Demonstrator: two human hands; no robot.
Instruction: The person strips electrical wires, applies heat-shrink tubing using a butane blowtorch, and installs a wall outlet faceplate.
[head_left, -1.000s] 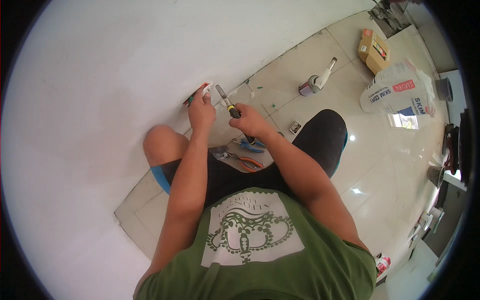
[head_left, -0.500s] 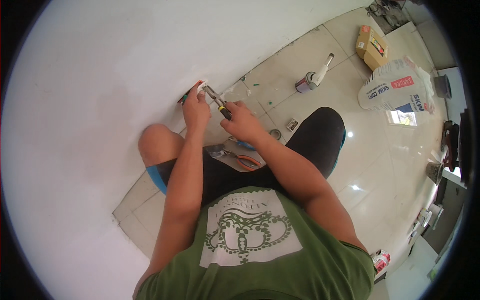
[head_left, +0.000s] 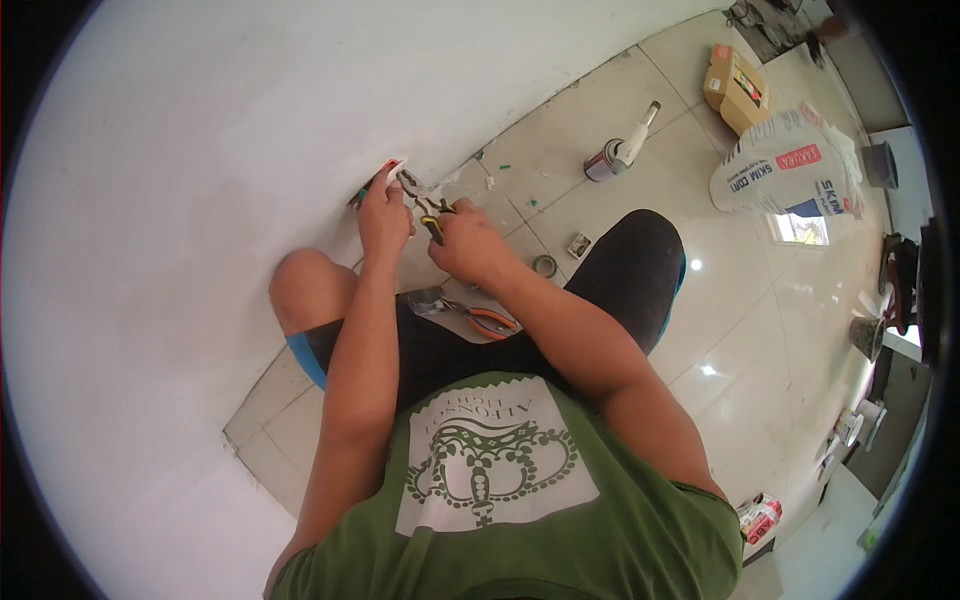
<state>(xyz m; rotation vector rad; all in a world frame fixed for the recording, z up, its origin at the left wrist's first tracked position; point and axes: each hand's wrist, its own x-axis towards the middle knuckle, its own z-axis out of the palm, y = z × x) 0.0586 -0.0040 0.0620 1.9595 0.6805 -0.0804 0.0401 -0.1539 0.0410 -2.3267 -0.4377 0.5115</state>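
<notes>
Low on the white wall (head_left: 200, 230), beside an orange-edged box (head_left: 392, 163) set into it, my left hand (head_left: 383, 222) has its fingers closed around a small white piece (head_left: 396, 173). What exactly that piece is cannot be made out. Pliers (head_left: 432, 218) with black and yellow handles are in my right hand (head_left: 470, 243). Their handles stand apart, and the jaws are spread close to the white piece and my left fingertips. Whether the jaws touch it is unclear.
On the tiled floor between my legs lie orange-handled pliers (head_left: 492, 322) and a tape roll (head_left: 545, 265). A small box (head_left: 579, 245) is near my right knee. Farther right stand a can (head_left: 603, 162) with a white-bodied tool on it, a cardboard box (head_left: 738, 88) and a white sack (head_left: 785, 165).
The plier handles have spread apart and the jaws have opened. My right hand has shifted slightly left; my left hand stays at the wall box.
</notes>
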